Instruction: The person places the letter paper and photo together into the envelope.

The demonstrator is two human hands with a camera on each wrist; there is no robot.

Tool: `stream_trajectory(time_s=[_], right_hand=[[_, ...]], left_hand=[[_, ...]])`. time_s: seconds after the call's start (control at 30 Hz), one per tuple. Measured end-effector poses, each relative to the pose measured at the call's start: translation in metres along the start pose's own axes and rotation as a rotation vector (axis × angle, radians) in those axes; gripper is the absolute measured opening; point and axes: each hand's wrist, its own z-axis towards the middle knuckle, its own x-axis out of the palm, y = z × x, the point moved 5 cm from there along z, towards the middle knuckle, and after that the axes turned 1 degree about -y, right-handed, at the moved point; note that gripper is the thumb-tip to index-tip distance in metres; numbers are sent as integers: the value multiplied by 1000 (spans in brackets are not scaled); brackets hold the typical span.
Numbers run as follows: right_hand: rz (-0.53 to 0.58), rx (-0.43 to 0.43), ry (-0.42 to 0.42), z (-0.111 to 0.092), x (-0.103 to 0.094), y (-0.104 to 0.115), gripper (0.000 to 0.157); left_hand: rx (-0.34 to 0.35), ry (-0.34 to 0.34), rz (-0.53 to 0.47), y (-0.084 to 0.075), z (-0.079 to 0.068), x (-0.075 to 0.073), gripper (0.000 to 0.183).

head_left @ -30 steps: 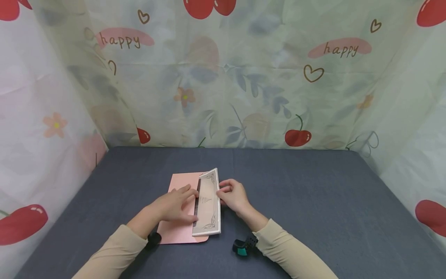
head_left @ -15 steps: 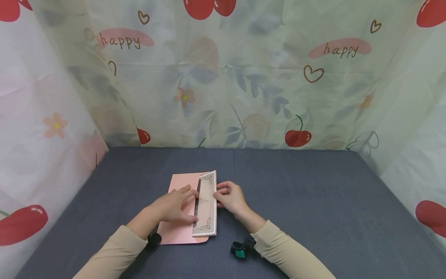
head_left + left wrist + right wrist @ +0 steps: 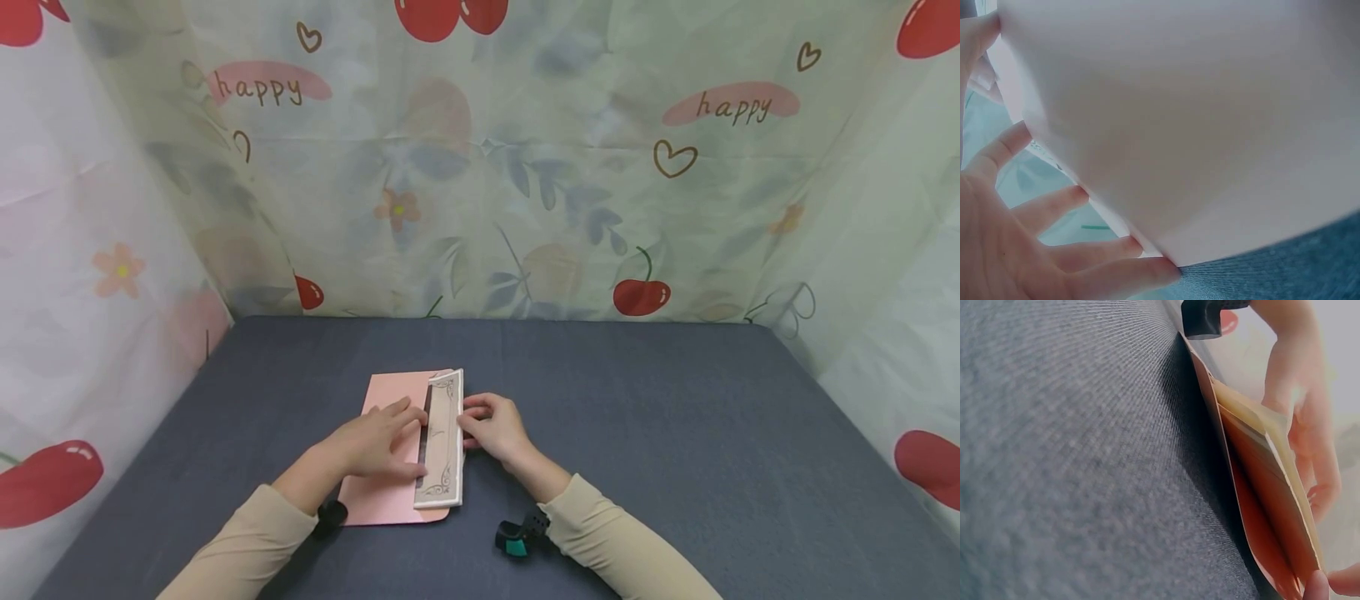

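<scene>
A pink envelope (image 3: 384, 504) lies on the dark table with its mouth facing right. Partly inside it is a cream card (image 3: 442, 437) with scrollwork corners and a white edge; its left part is hidden. My left hand (image 3: 375, 437) rests on the envelope, fingers spread, and in the left wrist view its fingertips (image 3: 1075, 194) touch the upper layer's edge. With thumb and fingers my right hand (image 3: 497, 427) pinches the card's right edge. The right wrist view shows the envelope's orange-looking inside (image 3: 1254, 531) gaping beneath the card, the right fingertips (image 3: 1316, 586) at the bottom corner.
Dark grey cloth covers the table (image 3: 637, 433). A patterned curtain (image 3: 480, 208) with cherries and "happy" lettering stands behind and on both sides. Black wrist devices (image 3: 517, 537) sit below both wrists, near the tabletop.
My right hand has moved slightly left with the card's edge, so less of the card shows outside the envelope. The left hand and the envelope have stayed in place.
</scene>
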Motion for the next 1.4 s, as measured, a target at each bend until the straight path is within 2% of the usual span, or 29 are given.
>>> stream_trajectory(time_s=[0.53, 0.77, 1.0, 1.4], right_hand=[[-21, 9, 29, -5, -1, 7, 32], [-19, -35, 56, -9, 0, 13, 30], [-52, 30, 63, -6, 4, 9, 32], [-49, 43, 89, -7, 6, 7, 33]], left_hand=[[17, -8, 18, 1, 1, 1, 61], [14, -9, 18, 1, 0, 0, 63], [3, -4, 11, 3, 1, 1, 64], [-7, -2, 5, 3, 1, 1, 64]])
